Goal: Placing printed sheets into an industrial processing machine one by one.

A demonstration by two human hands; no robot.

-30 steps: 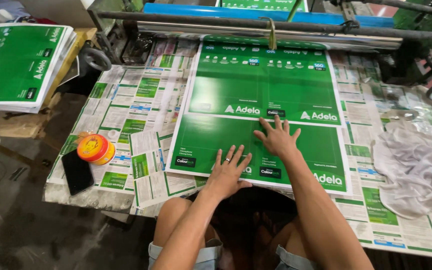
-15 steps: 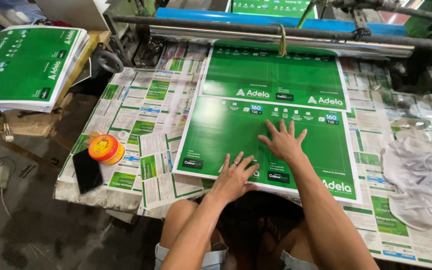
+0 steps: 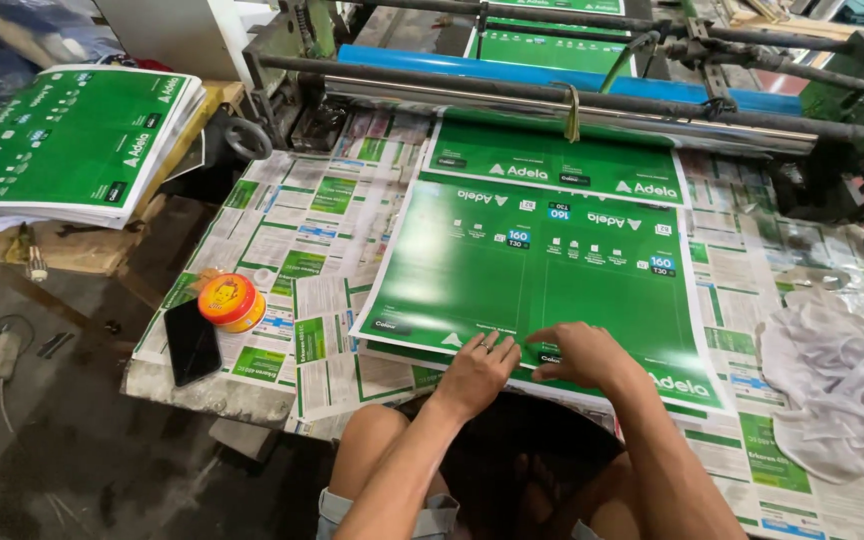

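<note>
Hands flat at bench front edge: left hand (image 3: 475,368) and right hand (image 3: 582,355), fingers spread, gripping nothing, press the top green printed sheet (image 3: 542,270). Finished stack (image 3: 67,140) at 10 o'clock; sheet not yet moved.

— What's that green sheet (image 3: 542,270) under the left hand (image 3: 474,372) and right hand (image 3: 582,355)?
— Paper, smooth, with a slight sheen. The stack (image 3: 62,140) off the table's left edge looks the same.
— And the table (image 3: 252,400) cover?
— Matt printed paper sheets; its near-left corner is rough and worn.
— Near the far edge?
— A glossy blue roller (image 3: 552,75) and a dull metal bar (image 3: 512,85).
— The right edge?
— Crumpled white cloth (image 3: 837,380). By the left edge, a shiny orange tin (image 3: 227,300) and glossy black phone (image 3: 192,342).
</note>
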